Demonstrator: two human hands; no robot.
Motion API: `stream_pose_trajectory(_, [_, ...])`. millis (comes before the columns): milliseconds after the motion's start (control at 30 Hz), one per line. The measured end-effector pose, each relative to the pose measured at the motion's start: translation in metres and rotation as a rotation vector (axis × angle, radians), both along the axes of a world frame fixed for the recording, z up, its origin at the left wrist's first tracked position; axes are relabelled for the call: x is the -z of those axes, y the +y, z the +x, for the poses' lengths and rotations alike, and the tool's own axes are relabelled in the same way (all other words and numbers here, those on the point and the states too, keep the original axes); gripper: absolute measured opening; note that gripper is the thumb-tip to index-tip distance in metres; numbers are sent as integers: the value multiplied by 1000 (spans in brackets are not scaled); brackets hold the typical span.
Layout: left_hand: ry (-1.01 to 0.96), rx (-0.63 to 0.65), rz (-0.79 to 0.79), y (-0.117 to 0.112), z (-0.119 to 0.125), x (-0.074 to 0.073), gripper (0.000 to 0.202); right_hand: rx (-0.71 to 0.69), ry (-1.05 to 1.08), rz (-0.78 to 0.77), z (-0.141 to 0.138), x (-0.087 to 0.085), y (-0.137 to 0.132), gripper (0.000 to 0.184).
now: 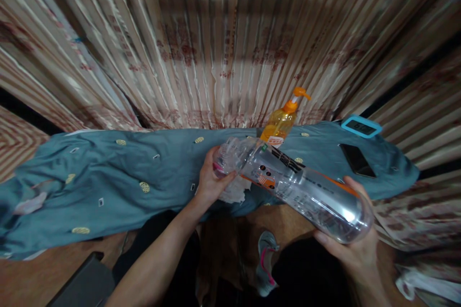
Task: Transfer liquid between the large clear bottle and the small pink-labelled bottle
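The left hand (212, 180) grasps the narrower end of a large clear bottle (309, 194), the right hand (360, 244) its base, near a pump bottle (280, 123).

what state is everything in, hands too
Bottle, held aslant
Left hand, gripping one end
Right hand, around the other end
Pump bottle, upright, some liquid inside
Clock, digits showing, too blurred to read
Phone, lying flat, screen dark
Cloth, spread out, wrinkled
Tissue, crumpled
Curtain, hanging in folds
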State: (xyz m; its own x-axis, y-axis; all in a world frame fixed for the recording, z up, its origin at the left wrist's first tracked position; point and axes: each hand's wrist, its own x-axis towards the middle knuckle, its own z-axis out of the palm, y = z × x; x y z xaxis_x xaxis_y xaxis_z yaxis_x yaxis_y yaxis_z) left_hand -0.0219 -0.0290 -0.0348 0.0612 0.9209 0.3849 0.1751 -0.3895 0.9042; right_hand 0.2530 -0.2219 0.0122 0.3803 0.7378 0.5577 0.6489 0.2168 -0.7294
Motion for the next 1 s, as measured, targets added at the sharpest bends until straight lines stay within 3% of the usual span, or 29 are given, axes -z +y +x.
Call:
stream_pose_trajectory(267, [14, 5, -10, -1, 0, 0, 86, -8, -8, 13, 7, 10, -2, 121])
stream_pose_trajectory(467, [6, 10, -20, -2, 0, -6, 88, 8, 27, 3, 2, 8, -2, 115])
stream_pose_trajectory(633, [-8, 18, -50, -3, 1, -7, 91, 27, 84, -47, 0, 9, -2, 121])
stream_pose_trajectory(833, [3, 5, -37, -3, 1, -6, 86, 16, -47, 20, 7, 6, 0, 99])
stream_pose_trajectory(1000, [12, 9, -28, -3, 1, -6, 86, 6, -38, 23, 5, -1, 1, 98])
